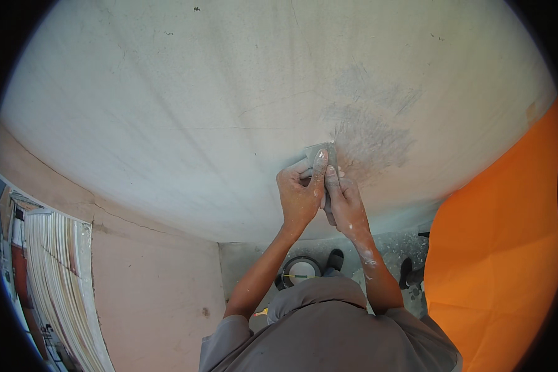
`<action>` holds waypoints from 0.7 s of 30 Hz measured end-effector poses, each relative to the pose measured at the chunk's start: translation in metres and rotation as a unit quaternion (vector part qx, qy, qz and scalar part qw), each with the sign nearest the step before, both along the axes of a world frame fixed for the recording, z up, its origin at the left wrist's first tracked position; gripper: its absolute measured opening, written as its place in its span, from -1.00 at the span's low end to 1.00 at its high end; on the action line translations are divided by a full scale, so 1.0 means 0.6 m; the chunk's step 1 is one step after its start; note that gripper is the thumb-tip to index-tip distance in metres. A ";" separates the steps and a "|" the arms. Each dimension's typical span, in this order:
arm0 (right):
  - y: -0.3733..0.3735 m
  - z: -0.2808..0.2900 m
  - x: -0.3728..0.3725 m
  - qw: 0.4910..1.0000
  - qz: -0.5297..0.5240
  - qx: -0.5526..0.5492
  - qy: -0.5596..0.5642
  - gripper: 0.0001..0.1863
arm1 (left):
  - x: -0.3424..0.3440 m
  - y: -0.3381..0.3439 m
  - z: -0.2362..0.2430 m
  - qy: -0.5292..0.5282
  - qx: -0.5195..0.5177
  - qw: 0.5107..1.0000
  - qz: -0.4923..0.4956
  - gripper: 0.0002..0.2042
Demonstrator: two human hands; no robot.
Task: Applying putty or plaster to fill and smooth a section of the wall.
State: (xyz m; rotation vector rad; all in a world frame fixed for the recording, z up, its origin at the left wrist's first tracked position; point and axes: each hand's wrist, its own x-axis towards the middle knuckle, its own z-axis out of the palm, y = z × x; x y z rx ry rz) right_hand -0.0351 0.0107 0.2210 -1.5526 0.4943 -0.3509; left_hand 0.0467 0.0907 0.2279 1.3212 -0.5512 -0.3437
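Both my hands are raised in front of a pale wall (217,74), close together and dusted with white. My left hand (302,189) is closed on a small grey flat piece (330,150), its thumb pressed along the face. My right hand (347,201) pinches the lower part of the same piece from the right, with a narrow end showing below the fingers. The exact kind of the piece cannot be made out. Its upper edge is at the wall or very close to it. Just right of it lies a rough dark grey patch (375,146) on the wall.
A bright orange sheet (496,248) hangs at the right. Below are a round bucket (302,268) with whitish contents and a yellow-handled tool (261,312). Another person's dark shoe (406,273) is on the speckled floor. Stacked pale panels (56,266) stand far left.
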 end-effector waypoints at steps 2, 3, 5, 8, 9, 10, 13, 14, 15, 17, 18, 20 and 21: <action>0.007 -0.015 0.007 0.998 -0.018 -0.046 -0.041 -0.38 | -0.005 -0.001 -0.016 -0.019 0.005 0.999 0.037 -0.66; 0.004 -0.007 0.007 0.998 -0.017 -0.043 -0.039 -0.38 | -0.002 -0.002 -0.011 -0.017 0.009 0.999 0.038 -0.66; -0.012 0.023 0.011 0.995 0.020 -0.063 -0.074 -0.39 | 0.008 -0.012 0.010 -0.025 -0.061 0.998 0.024 -0.66; -0.004 0.012 0.004 0.998 0.019 -0.032 -0.052 -0.38 | 0.007 -0.003 0.010 -0.020 -0.037 0.999 0.017 -0.67; -0.001 -0.005 0.003 0.998 0.018 -0.034 -0.056 -0.38 | 0.005 -0.004 -0.008 -0.023 -0.039 0.999 0.016 -0.67; 0.003 -0.033 0.003 0.998 0.011 -0.037 -0.056 -0.37 | 0.002 -0.005 -0.042 -0.041 -0.037 0.997 0.044 -0.67; 0.001 -0.032 0.004 0.998 0.011 -0.036 -0.051 -0.36 | 0.000 -0.015 -0.045 -0.049 -0.047 0.994 0.080 -0.66; 0.006 -0.022 0.001 0.998 0.021 -0.028 -0.044 -0.36 | -0.003 -0.012 -0.033 -0.037 -0.055 0.994 0.090 -0.65; 0.007 -0.001 -0.003 0.999 0.018 -0.025 -0.039 -0.36 | 0.002 -0.003 -0.007 -0.024 -0.053 0.997 0.045 -0.66; 0.005 0.045 -0.001 0.997 0.052 0.055 -0.034 -0.36 | 0.002 0.007 0.042 -0.020 -0.040 0.999 0.025 -0.66; 0.005 0.041 -0.005 0.997 0.050 0.054 -0.036 -0.36 | 0.003 0.008 0.054 -0.022 -0.030 0.999 0.007 -0.67; 0.004 0.024 -0.013 0.996 0.056 0.071 0.014 -0.37 | -0.004 0.005 0.004 -0.009 -0.042 0.999 0.009 -0.65; 0.005 0.016 -0.015 0.996 0.058 0.069 0.012 -0.37 | -0.011 0.006 -0.020 -0.009 -0.022 0.999 0.030 -0.64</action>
